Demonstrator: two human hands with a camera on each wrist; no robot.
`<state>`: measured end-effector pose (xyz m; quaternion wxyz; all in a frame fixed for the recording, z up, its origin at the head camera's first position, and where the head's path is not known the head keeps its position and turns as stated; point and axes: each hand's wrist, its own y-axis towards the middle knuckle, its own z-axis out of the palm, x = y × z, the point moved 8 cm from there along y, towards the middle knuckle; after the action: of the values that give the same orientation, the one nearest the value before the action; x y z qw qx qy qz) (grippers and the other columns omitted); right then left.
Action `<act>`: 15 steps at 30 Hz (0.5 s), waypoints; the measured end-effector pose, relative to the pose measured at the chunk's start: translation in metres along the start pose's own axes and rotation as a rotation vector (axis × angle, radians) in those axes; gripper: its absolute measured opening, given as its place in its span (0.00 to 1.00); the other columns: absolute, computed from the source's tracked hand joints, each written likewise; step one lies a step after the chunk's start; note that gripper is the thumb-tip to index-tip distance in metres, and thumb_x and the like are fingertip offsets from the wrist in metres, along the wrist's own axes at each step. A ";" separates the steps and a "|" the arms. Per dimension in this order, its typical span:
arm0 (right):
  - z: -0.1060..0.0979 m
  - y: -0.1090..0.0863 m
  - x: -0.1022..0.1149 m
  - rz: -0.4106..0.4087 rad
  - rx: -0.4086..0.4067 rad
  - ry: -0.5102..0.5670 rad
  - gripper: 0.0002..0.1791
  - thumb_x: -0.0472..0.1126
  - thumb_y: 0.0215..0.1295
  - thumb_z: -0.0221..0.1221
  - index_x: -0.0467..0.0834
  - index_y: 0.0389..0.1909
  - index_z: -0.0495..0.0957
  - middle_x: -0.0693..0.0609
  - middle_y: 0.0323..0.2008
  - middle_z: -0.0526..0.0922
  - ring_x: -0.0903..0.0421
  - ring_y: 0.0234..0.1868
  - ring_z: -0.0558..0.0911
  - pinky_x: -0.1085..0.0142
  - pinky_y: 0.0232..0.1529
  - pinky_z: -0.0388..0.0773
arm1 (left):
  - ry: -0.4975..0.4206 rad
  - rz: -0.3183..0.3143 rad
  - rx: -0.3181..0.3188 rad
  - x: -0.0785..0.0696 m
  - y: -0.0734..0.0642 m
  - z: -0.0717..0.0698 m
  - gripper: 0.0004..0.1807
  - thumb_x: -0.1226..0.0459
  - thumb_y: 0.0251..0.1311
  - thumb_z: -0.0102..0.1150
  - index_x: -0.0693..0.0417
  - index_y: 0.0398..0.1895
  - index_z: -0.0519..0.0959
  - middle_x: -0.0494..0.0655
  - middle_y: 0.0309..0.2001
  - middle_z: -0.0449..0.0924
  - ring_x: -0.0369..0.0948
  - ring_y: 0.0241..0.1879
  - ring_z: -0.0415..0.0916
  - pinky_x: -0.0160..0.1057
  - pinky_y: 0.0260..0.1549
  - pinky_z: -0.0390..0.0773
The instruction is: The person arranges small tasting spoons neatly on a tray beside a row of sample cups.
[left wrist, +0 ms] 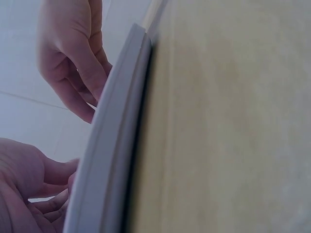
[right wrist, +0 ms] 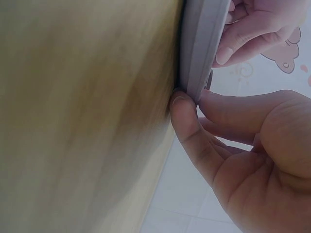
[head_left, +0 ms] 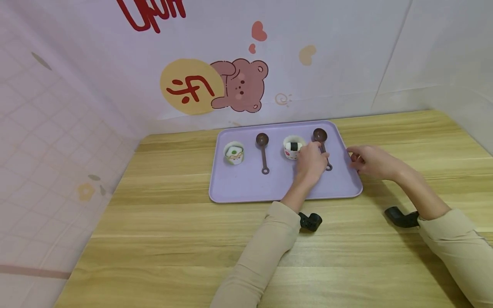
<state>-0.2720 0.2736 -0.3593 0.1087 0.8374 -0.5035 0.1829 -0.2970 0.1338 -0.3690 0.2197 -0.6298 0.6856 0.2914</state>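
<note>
My left hand (head_left: 311, 162) reaches over the lilac tray (head_left: 246, 188), its thumb and fingers on either side of the handle of the right brown scoop (head_left: 320, 135). In the left wrist view the tray rim partly hides the fingertips of this left hand (left wrist: 29, 189). My right hand (head_left: 372, 161) pinches the tray's right edge; the right wrist view shows a finger (right wrist: 184, 116) under the rim and the thumb above. Beside the left hand stands a patterned cup (head_left: 289, 155) with a white piece banded in black (head_left: 294, 146) inside.
Farther left on the tray lie another brown scoop (head_left: 263, 141) and a green-and-white cup (head_left: 236, 159) with a pale piece in it. The tray sits on a wooden table (head_left: 173, 239) close to a decorated wall (head_left: 331, 81). Black wrist devices (head_left: 311, 222) are on both wrists.
</note>
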 end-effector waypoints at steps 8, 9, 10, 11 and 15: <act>0.000 0.000 -0.002 0.013 0.005 0.014 0.16 0.25 0.64 0.60 0.22 0.51 0.73 0.48 0.30 0.82 0.53 0.31 0.80 0.64 0.29 0.80 | -0.020 0.037 0.001 -0.004 -0.003 -0.004 0.15 0.57 0.62 0.70 0.48 0.50 0.86 0.44 0.41 0.88 0.41 0.40 0.84 0.35 0.39 0.81; 0.001 0.000 -0.002 0.015 0.007 0.019 0.17 0.25 0.64 0.60 0.22 0.51 0.73 0.48 0.30 0.82 0.53 0.31 0.81 0.64 0.29 0.80 | -0.022 0.040 0.004 -0.004 -0.003 -0.005 0.15 0.57 0.62 0.70 0.48 0.50 0.86 0.43 0.41 0.88 0.41 0.40 0.84 0.35 0.38 0.81; 0.001 0.000 -0.003 0.017 0.008 0.023 0.17 0.25 0.64 0.60 0.21 0.52 0.73 0.47 0.30 0.82 0.53 0.31 0.81 0.64 0.29 0.80 | -0.026 0.046 0.005 -0.005 -0.003 -0.005 0.15 0.57 0.62 0.70 0.49 0.50 0.86 0.43 0.41 0.88 0.41 0.41 0.84 0.35 0.39 0.81; 0.001 -0.001 -0.003 0.019 0.009 0.028 0.18 0.25 0.64 0.61 0.21 0.52 0.73 0.47 0.31 0.82 0.53 0.31 0.81 0.64 0.29 0.81 | -0.029 0.052 0.007 -0.006 -0.003 -0.006 0.15 0.57 0.63 0.70 0.49 0.51 0.86 0.43 0.41 0.88 0.41 0.41 0.84 0.35 0.39 0.80; 0.001 -0.001 -0.004 0.025 0.010 0.037 0.19 0.25 0.64 0.61 0.20 0.53 0.72 0.46 0.31 0.83 0.52 0.32 0.82 0.63 0.30 0.81 | -0.027 0.077 0.012 -0.011 -0.004 -0.010 0.19 0.55 0.63 0.69 0.48 0.55 0.84 0.42 0.44 0.88 0.41 0.44 0.84 0.35 0.41 0.80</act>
<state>-0.2727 0.2768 -0.3615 0.1114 0.8281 -0.5109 0.2020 -0.2909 0.1349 -0.3546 0.2211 -0.5976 0.7082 0.3041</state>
